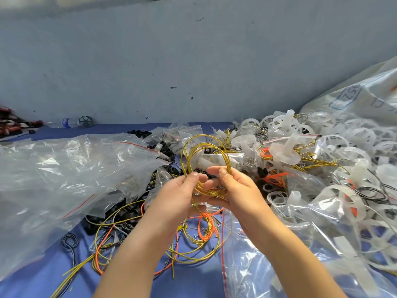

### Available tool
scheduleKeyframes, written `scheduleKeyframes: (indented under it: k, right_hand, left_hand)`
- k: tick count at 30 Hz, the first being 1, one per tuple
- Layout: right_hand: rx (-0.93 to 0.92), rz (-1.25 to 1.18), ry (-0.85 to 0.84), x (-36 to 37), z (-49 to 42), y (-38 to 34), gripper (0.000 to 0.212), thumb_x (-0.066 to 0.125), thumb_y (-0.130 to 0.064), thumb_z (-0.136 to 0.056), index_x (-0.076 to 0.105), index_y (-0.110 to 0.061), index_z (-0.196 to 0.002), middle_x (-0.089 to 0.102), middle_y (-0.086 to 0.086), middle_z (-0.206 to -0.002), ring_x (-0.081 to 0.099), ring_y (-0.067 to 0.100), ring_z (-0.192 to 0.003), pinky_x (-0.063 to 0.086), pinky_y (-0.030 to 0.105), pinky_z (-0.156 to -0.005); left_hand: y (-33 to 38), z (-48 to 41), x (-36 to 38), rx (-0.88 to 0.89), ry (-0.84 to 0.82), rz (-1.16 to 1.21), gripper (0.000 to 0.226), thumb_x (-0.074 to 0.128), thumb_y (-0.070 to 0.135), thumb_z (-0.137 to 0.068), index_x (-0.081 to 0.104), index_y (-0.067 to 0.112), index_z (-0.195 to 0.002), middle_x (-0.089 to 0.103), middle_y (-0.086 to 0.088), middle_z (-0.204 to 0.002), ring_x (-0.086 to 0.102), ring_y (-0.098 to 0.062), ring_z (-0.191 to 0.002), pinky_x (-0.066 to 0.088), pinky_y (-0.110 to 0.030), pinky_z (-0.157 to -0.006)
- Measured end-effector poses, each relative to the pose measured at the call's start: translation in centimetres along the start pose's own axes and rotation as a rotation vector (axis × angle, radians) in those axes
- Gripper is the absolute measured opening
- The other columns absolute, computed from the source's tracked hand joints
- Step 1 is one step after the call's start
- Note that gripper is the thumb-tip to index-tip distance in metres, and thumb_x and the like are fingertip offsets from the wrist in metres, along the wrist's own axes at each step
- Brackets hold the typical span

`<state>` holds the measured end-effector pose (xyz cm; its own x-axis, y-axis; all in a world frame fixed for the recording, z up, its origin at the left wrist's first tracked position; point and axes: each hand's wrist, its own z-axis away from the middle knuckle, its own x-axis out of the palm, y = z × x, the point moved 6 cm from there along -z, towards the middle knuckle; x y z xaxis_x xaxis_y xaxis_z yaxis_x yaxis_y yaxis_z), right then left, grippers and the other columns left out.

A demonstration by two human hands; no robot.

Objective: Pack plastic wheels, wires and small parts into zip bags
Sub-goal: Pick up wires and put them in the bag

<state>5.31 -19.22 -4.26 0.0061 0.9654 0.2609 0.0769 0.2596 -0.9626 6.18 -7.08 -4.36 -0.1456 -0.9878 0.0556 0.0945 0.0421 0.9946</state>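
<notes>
Blue table cloth [32, 284] is stretching out below a pale blue wall [150, 61]. Head view: left hand [178, 196] and right hand [234, 190] are both pinching a coil of yellow wire [209, 192], thumbs and curled fingers closing on its lower strands, loops rising above the fingertips, over the table's middle. Clear zip bags [75, 168] are lying left; translucent plastic wheels [322, 134] are heaping right; loose yellow and orange wires [193, 250] are lying beneath the wrists.

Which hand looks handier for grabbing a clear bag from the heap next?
Probably the left hand: the heap of clear bags lies on its side, while the right hand also grips the yellow wire coil.
</notes>
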Motion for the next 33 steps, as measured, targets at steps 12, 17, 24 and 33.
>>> scheduleKeyframes:
  k: [12,17,24,33]
  right_hand:
    - [0.042,-0.235,-0.146,-0.3,0.3,-1.0,0.013,0.064,-0.018,-0.091,0.068,-0.008,-0.099,0.048,-0.003,-0.063,0.058,0.013,-0.056,0.056,0.034,-0.077]
    - [0.124,-0.194,-0.152,-0.8,0.6,-0.6,0.038,0.062,-0.028,-0.091,0.069,0.002,-0.114,0.022,0.0,-0.065,0.035,0.008,-0.047,0.056,0.027,-0.06]
    - [0.241,-0.268,-0.07,-1.3,0.5,-0.3,0.055,0.046,-0.047,-0.098,0.078,-0.005,-0.086,0.011,-0.002,-0.063,0.02,0.007,-0.039,0.041,0.021,-0.042]
    - [0.144,-0.361,-0.062,-1.6,0.1,-0.8,0.038,0.043,-0.025,-0.103,0.072,0.0,-0.098,0.023,-0.003,-0.061,0.023,0.006,-0.042,0.038,0.019,-0.046]
  left_hand:
    - [1.0,0.0,-0.6,0.259,0.039,-0.306,0.028,0.037,0.025,-0.105,0.059,0.015,-0.092,0.049,0.01,-0.053,0.048,-0.017,-0.063,0.043,-0.035,-0.065]
    - [0.4,-0.2,-0.7,0.12,-0.034,-0.076,0.024,0.04,0.02,-0.104,0.061,0.011,-0.096,0.044,0.007,-0.055,0.054,-0.007,-0.053,0.052,-0.029,-0.057]
    - [-0.1,0.3,-0.5,-0.021,-0.254,0.175,0.026,0.044,0.016,-0.101,0.063,0.004,-0.115,0.047,0.001,-0.065,0.054,-0.012,-0.059,0.055,-0.033,-0.062]
    - [-0.1,0.4,-0.4,-0.004,-0.284,0.239,0.035,0.053,0.021,-0.091,0.063,0.001,-0.118,0.053,-0.001,-0.072,0.06,-0.015,-0.07,0.058,-0.03,-0.067]
